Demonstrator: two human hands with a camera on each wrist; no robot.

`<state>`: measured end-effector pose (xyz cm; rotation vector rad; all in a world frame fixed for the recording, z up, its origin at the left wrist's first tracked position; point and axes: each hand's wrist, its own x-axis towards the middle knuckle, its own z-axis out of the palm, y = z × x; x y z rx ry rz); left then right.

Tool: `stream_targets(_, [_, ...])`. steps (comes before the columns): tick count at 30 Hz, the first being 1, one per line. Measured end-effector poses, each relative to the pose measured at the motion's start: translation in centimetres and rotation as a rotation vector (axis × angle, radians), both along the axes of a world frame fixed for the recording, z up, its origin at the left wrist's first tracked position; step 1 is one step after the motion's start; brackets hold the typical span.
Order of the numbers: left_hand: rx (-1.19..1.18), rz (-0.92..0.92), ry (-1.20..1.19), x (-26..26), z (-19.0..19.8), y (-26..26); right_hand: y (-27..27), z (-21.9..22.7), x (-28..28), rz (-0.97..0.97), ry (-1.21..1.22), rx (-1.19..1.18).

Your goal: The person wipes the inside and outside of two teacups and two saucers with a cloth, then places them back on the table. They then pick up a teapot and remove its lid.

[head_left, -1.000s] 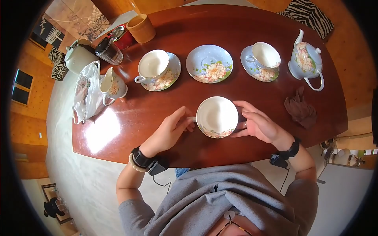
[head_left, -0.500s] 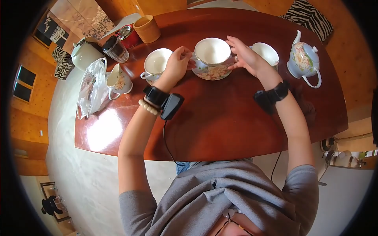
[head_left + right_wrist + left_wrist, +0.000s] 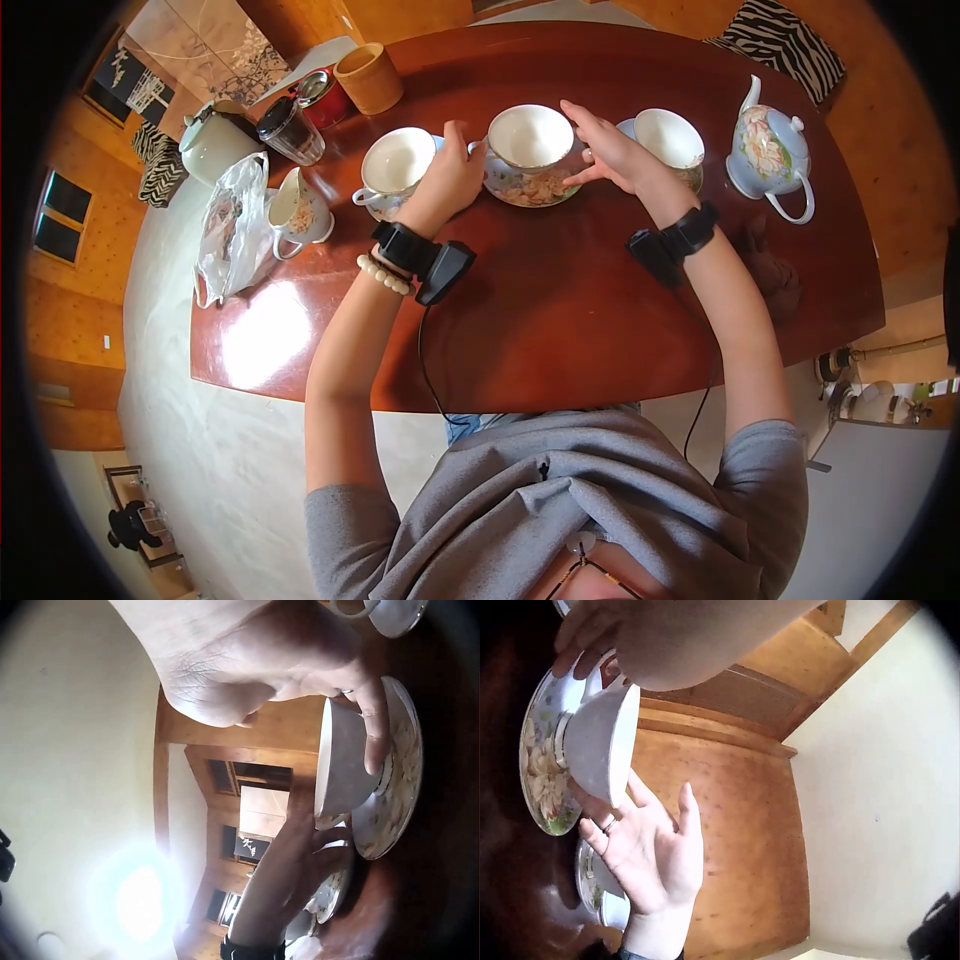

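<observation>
A white floral cup (image 3: 531, 138) stands upright on the middle blue floral saucer (image 3: 535, 190), its handle pointing left. Beside that handle is my left hand (image 3: 450, 180), its fingers loosely bent; whether they still touch the handle is unclear. My right hand (image 3: 622, 155) lies along the cup's other side with its fingers spread. In the left wrist view the cup (image 3: 600, 742) rests by its foot on the saucer (image 3: 536, 776), the right hand (image 3: 649, 855) next to it. The right wrist view shows one right-hand finger in front of the cup (image 3: 341, 765).
Cups on saucers stand left (image 3: 398, 160) and right (image 3: 668, 138). A teapot (image 3: 768, 150) is at the right, with a brown cloth (image 3: 775, 280) below it. At the left are a creamer (image 3: 300, 212), a plastic bag (image 3: 232, 225), a glass jar (image 3: 292, 132) and a wooden cup (image 3: 370, 78).
Both hands have carried the cup from near me to the middle saucer. Since half a second ago it has come down and shifted slightly left, and its handle shows more beside the left fingers.
</observation>
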<state>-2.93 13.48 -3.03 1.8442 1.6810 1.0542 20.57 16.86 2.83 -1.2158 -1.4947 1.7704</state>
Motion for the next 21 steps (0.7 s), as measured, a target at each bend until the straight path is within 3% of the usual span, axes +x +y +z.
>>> stream_targets(3, [0.236,0.045,0.276,1.8,3.7,-3.9,-2.9,1.7,1.5,-0.102,0.053,0.064])
stream_targets(6, [0.235,0.044,0.355,4.8,7.7,-7.2,-4.4,3.1,6.1,-0.145,0.14,0.235])
stream_targets(8, [0.223,-0.098,0.279,6.6,8.2,-7.5,-4.6,3.6,9.6,-0.206,0.107,0.361])
stream_targets(10, [0.144,-0.243,0.174,8.6,8.0,-6.9,-3.9,3.1,11.9,-0.386,-0.134,0.523])
stream_targets(12, [0.154,-0.378,0.154,10.0,5.1,-4.4,-2.1,1.0,14.6,-0.365,-0.416,0.617])
stream_targets(14, [-0.19,-0.409,-0.14,12.5,4.9,-2.7,-1.3,-0.4,16.0,-0.366,-0.617,0.659])
stream_targets(15, [-0.368,-0.419,-0.283,13.7,4.8,-2.0,-1.4,-0.9,16.0,-0.455,-0.603,0.647])
stream_targets(18, [-0.535,-0.304,-0.368,17.0,4.1,0.1,-1.3,-0.3,15.1,-0.482,-0.491,0.369])
stream_targets(21, [-0.52,-0.264,-0.545,18.2,2.0,2.2,-1.1,-0.4,15.1,-0.46,-0.191,0.227])
